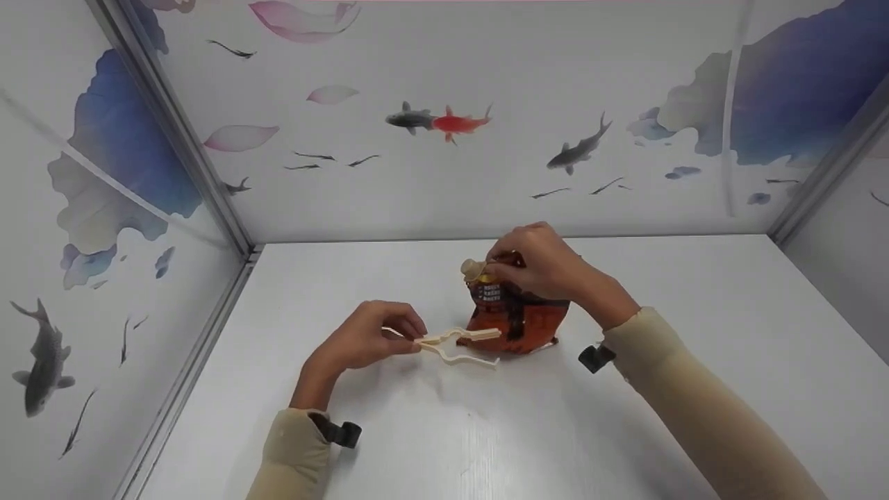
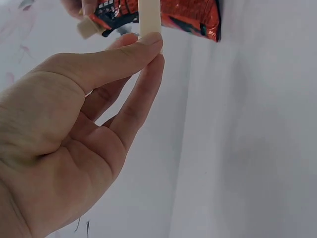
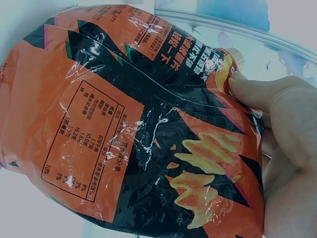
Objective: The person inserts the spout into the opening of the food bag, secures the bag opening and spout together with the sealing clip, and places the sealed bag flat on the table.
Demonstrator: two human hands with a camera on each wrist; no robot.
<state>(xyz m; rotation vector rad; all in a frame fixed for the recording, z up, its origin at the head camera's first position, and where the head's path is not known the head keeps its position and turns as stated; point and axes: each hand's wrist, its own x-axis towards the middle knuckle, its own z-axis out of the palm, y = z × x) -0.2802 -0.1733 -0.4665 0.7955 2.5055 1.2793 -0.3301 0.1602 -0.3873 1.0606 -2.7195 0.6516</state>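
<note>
Well, from where I stand, the left hand (image 1: 375,333) pinches a cream clip (image 1: 479,335) near its joined end, between thumb and fingertips, and the clip's two arms spread apart towards the right. The right hand (image 1: 542,267) grips the upper part of a snack bag (image 1: 538,326), thumb on the near face; the far fingers are mostly hidden. That bag is right of the middle of the tabletop (image 1: 417,444), nearer the back edge than the front, its bottom seemingly resting there. A cream cap (image 1: 472,269) sticks out at the bag's top left corner, just beside the right thumb.

To my eye, the step is bringing clip and bag mouth together. I'd hold the top flat and bunched firmly round the cap, raise the clip level with it, and let the rounded bends in the arms sit about the cap's neck before squeezing evenly. A crooked bite could leave a gap or crease the wrapper, and a hard squeeze on the bag's body might crush what's inside.

As for the bag, it's orange and black, with crinkled chips printed on it, and it looks plump. Its contents can't be seen, nor can I tell whether the cap is closed.
</note>
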